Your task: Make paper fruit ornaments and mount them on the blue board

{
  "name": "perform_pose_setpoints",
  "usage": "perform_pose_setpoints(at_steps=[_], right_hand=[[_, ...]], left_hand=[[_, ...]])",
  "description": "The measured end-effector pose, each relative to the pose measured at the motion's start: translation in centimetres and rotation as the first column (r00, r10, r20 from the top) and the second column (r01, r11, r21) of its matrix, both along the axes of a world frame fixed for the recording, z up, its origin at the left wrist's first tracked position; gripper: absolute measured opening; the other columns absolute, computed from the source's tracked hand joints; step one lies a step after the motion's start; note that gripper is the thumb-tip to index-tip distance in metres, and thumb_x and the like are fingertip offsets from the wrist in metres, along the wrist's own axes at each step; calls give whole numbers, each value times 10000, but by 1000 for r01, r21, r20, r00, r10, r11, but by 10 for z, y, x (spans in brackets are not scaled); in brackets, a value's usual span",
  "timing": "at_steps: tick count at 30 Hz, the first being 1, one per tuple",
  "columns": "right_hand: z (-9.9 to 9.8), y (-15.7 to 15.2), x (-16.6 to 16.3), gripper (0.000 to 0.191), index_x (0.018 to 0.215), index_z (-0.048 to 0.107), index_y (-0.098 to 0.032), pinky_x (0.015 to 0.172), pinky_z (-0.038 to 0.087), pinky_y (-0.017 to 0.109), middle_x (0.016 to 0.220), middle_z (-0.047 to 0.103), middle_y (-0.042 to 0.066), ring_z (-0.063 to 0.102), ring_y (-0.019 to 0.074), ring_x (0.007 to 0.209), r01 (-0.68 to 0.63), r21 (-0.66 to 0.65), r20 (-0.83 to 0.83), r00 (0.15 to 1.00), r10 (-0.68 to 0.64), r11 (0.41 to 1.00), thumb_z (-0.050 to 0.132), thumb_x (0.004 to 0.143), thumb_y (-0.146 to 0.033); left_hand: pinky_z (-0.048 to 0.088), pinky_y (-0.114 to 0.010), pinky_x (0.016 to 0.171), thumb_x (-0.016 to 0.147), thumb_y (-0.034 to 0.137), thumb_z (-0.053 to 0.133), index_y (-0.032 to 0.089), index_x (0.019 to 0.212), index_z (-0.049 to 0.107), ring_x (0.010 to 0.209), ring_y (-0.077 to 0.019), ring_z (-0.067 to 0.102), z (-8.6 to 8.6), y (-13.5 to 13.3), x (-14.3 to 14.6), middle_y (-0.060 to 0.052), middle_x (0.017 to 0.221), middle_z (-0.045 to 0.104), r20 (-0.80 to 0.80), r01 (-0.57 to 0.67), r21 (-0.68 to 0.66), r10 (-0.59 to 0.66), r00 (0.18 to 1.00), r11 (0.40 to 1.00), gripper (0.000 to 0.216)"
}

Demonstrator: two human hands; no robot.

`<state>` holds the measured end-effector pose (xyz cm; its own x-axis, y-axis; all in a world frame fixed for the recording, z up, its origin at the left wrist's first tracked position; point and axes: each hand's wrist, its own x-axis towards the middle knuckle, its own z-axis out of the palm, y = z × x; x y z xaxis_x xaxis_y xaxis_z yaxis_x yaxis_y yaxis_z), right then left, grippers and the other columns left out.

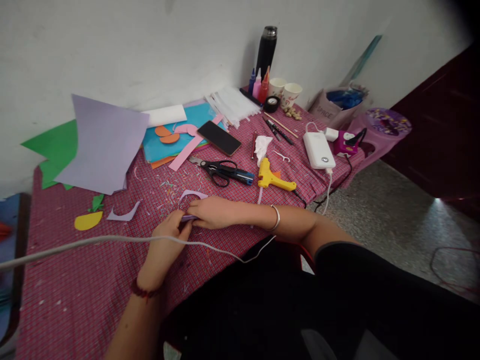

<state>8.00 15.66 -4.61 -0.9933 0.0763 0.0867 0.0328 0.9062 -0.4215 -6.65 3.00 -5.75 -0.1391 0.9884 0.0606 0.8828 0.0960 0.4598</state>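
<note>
Both my hands meet low over the checked tablecloth, closed on a small piece of purple paper point(188, 218). My left hand point(168, 239) pinches its left side, and my right hand point(212, 212) grips it from the right. Most of the piece is hidden by my fingers. A curved purple paper offcut point(194, 193) lies just beyond my right hand. Another purple offcut point(125, 214) rests to the left, near a yellow paper half-round point(88, 221) and a small green paper piece point(97, 202). Black-handled scissors point(219, 170) lie past my hands.
A yellow glue gun point(275, 180) and white power bank point(318, 151) are on the right. Behind are a phone point(219, 138), paper cups point(291, 95) and a black bottle point(266, 52). Large purple sheets point(107, 142) lie back left. A white cable point(123, 239) crosses in front of my left wrist.
</note>
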Motion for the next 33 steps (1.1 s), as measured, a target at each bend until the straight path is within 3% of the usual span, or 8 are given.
perform_pose_setpoints(at_steps=[33], right_hand=[[0, -1, 0, 174, 1021, 603, -106, 831, 493, 363, 1021, 659, 126, 616, 214, 942, -11, 15, 1, 1000, 10, 1000, 510, 956, -237]], left_hand=[[406, -301, 646, 866, 316, 501, 222, 741, 472, 685, -182, 545, 0, 0, 0, -10, 726, 553, 16, -2, -3, 2, 1000, 1000, 159]])
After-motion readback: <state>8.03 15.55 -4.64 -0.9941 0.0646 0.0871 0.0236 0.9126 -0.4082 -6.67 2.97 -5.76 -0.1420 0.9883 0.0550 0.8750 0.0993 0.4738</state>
